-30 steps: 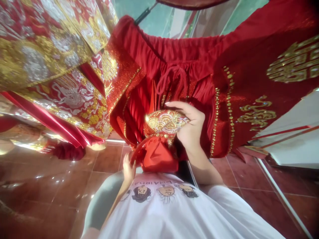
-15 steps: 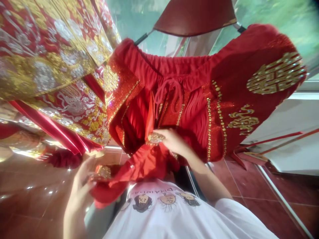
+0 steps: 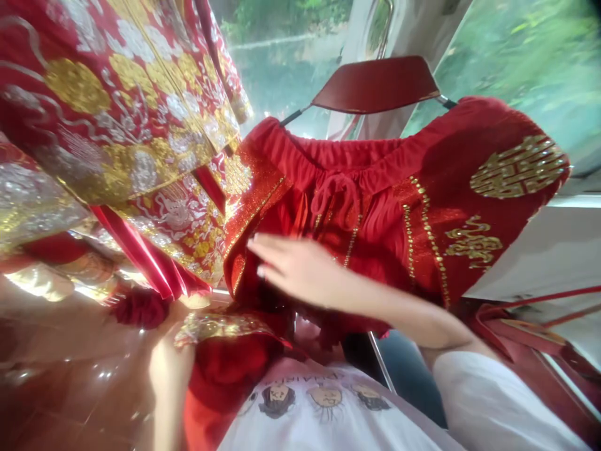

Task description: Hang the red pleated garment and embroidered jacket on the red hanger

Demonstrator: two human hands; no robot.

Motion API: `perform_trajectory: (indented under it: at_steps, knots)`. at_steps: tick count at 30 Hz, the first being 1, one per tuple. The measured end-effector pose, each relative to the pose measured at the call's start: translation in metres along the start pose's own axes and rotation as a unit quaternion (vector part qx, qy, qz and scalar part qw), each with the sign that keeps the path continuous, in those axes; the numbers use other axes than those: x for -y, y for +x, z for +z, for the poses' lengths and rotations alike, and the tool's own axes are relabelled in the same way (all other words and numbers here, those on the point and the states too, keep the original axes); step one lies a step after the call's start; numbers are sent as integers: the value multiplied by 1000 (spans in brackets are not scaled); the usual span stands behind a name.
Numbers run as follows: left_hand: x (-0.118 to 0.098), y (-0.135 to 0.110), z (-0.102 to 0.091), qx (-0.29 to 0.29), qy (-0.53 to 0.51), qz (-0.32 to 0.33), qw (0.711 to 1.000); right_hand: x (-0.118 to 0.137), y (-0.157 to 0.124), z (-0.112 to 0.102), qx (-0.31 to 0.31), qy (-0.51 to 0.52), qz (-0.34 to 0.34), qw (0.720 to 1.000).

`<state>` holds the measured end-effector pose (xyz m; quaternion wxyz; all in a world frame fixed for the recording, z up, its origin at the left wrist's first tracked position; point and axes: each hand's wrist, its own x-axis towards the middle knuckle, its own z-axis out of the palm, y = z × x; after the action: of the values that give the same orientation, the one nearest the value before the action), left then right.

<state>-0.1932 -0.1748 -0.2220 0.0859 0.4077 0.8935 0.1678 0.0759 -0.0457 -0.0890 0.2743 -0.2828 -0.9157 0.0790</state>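
A red pleated skirt (image 3: 375, 213) with a drawstring waist and gold bead trim hangs over a dark red chair back (image 3: 375, 84). My right hand (image 3: 295, 272) lies across its front with the fingers stretched out flat, pointing left, holding nothing. Lower left, my left hand (image 3: 169, 363) grips a smaller red cloth piece (image 3: 225, 369) with a gold embroidered edge (image 3: 220, 324). That piece hangs down in front of my white printed shirt (image 3: 328, 419). The fingers of the left hand are mostly hidden behind the cloth.
A heavy red robe (image 3: 117, 125) with gold and silver embroidery hangs at the left, close to the skirt. A gold double-happiness emblem (image 3: 516, 166) shows on red fabric at the right. Glossy red floor tiles (image 3: 61, 388) lie below. A white surface (image 3: 539, 250) is at the right.
My right hand let go of the gold-embroidered piece and now lies flat on the skirt. My left hand drew the red piece down and left. The view tilted up, showing the chair back.
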Motion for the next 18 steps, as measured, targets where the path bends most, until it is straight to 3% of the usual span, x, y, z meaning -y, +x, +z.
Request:
perform_trajectory:
  at_steps: [3,4,6,10,15,18]
  knots:
    - [27,21,-25,-89,68,-112,987,-16,46,-66,-116,-223,9,968]
    - [28,28,-31,-119,78,-134,981,-21,62,-84,-130,-284,-10,950]
    - [20,41,-40,-165,83,-149,971,-31,88,-110,-110,-321,-35,940]
    - [-29,58,-49,-173,63,-68,981,-46,112,-124,1,-228,8,974]
    - [-111,68,-66,-226,14,50,973,-47,115,-123,-34,-162,-17,986]
    - [-163,90,-79,-278,-47,110,953,-43,117,-125,-31,-152,-5,988]
